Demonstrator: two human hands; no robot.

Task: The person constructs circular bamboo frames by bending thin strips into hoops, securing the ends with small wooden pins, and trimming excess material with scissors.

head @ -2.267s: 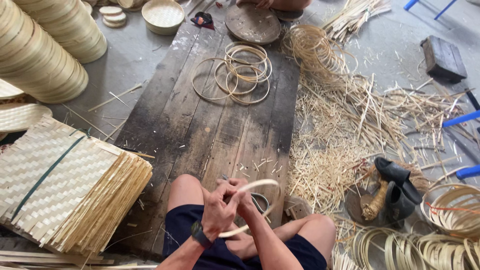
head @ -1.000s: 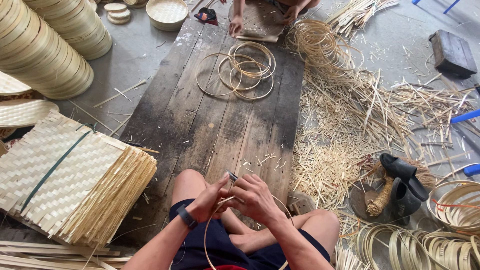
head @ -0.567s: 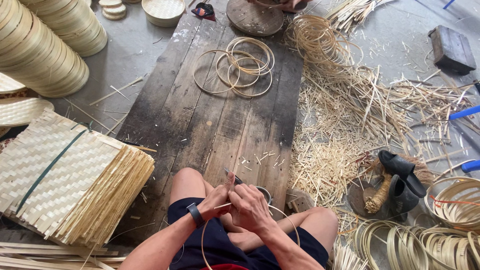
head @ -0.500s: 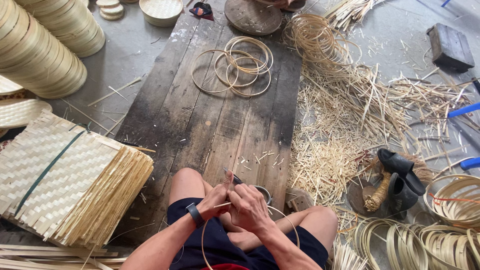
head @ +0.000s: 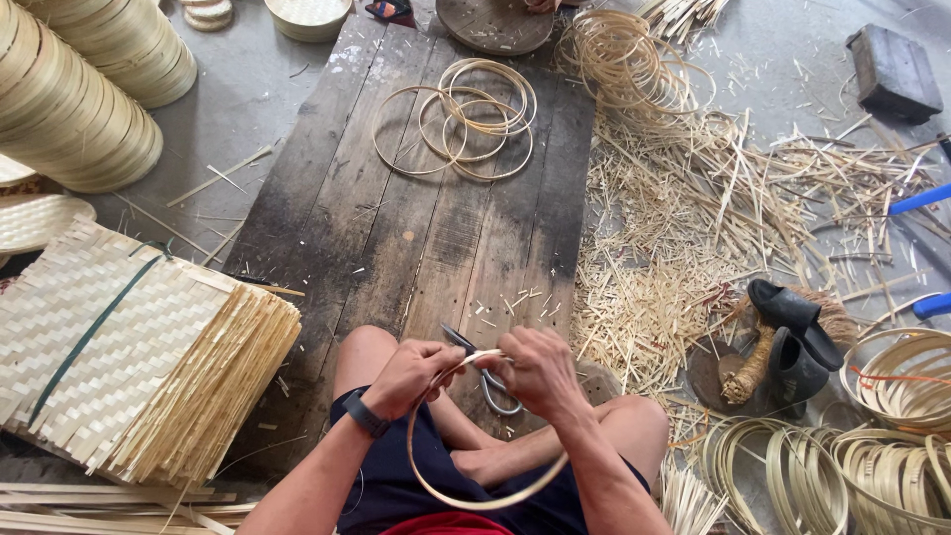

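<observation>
I sit cross-legged at the near end of a dark wooden board point(head: 416, 228). My left hand point(head: 411, 374), with a dark watch on the wrist, and my right hand point(head: 540, 372) both grip a thin bamboo strip bent into a hoop point(head: 475, 495). The hoop's two ends meet between my hands, and its loop hangs down over my lap. A pair of grey scissors point(head: 485, 381) lies under my hands, partly hidden by them.
Several finished bamboo rings point(head: 461, 119) lie at the board's far end. A stack of woven mats point(head: 119, 357) sits at left, round basket stacks point(head: 79, 89) beyond it. Bamboo scraps point(head: 693, 228), black sandals point(head: 792, 337) and ring piles point(head: 842, 476) lie at right.
The hoop, held up beside my knees earlier, now hangs lower over my lap. My hands have come together on its ends above the scissors.
</observation>
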